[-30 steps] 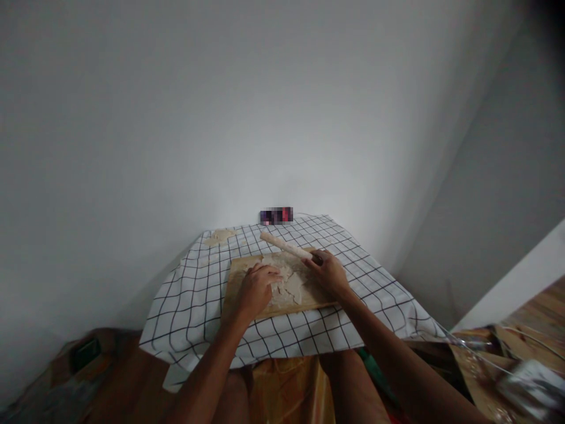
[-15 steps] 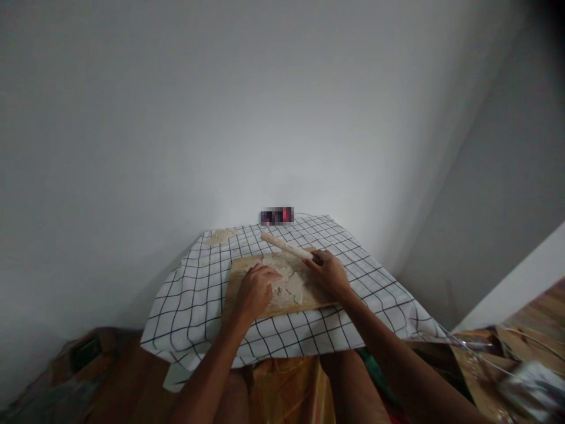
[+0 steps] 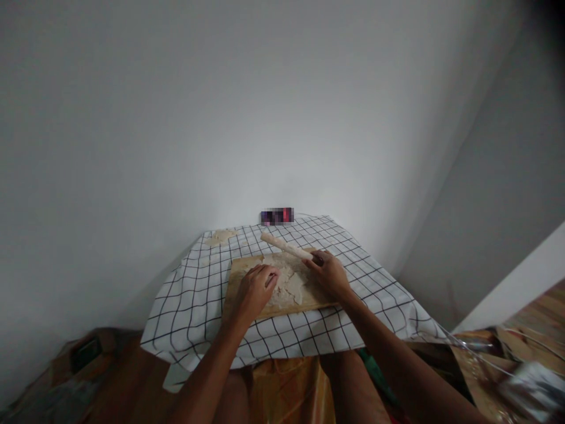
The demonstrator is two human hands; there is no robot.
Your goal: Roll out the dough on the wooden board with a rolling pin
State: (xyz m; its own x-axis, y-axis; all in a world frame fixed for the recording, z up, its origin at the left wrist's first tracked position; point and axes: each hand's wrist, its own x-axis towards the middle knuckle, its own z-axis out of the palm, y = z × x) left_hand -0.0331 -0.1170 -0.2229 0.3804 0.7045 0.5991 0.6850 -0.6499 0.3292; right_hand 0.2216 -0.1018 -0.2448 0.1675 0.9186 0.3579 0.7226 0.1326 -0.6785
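My right hand is closed round the near right end of a floury rolling pin. The pin slants away to the left, across the far edge of a wooden board. Thin, ragged pieces of pale dough lie on the board between my hands. Over the left side of this dough, my left hand has its fingers curled in and drawn together towards the thumb. Whatever sits between those fingertips, if anything, is too small to make out.
A black-and-white checked cloth covers the table. More flat pale dough lies at its far left corner. A blurred-out dark and red object stands at the back by the white wall. Cardboard boxes are on the floor at left.
The fingers of my left hand have gone from stretched over the dough to curled together. My right hand and the rolling pin have stayed in place.
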